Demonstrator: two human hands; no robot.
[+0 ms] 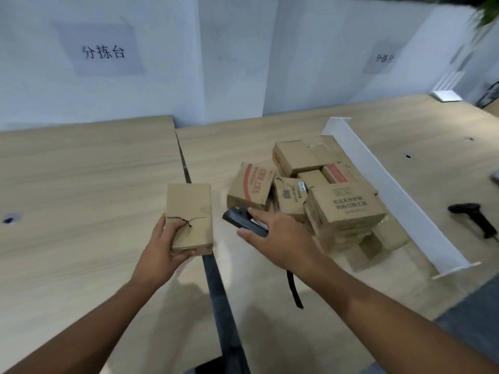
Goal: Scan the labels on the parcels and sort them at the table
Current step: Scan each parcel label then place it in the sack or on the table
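1. The small parcel (189, 209) seems light and stiff, but its top is torn, so holding it by the sides is safer, I think.
2. My left hand (162, 247) grips its near end, thumb on top, above the table (81, 184) edge.
3. My right hand (280, 238) is wrapped around the scanner (241, 221), just beside the parcel.

Both bare forearms reach forward, the left forearm (94, 319) from lower left and the right forearm (378, 306) from lower right. The left hand (164, 247) grips the near end of a small plain brown cardboard box (190, 209), thumb on top, fingers curled underneath. The right hand (280, 236), back upward, holds a black handheld scanner (240, 218), forefinger stretched along it.
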